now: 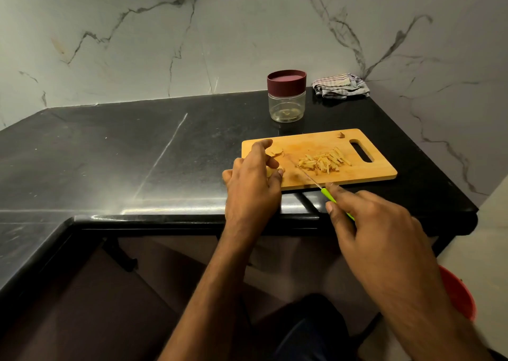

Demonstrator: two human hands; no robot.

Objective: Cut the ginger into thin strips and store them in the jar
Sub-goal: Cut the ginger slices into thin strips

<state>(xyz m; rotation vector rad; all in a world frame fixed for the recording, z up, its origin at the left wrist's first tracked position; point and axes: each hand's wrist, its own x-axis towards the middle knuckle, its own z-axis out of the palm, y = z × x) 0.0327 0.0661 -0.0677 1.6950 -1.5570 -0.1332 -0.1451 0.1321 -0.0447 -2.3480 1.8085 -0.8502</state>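
Note:
A wooden cutting board [365,172] lies on the black counter. A pile of thin ginger strips [324,160] sits in the board's middle. My left hand [251,184] is at the board's left end and pinches a small ginger piece [270,171]; ginger slices [276,150] lie just beyond its fingers. My right hand [376,223] grips a green-handled knife [327,194], its thin blade angled across the board towards the left hand. The clear jar [287,105] with a maroon lid stands closed behind the board.
A crumpled checked cloth [342,86] lies at the back right by the marble wall. A small ginger scrap [341,134] sits near the board's handle slot. The counter's front edge [165,219] runs under my wrists. A red bucket [461,297] stands on the floor at right.

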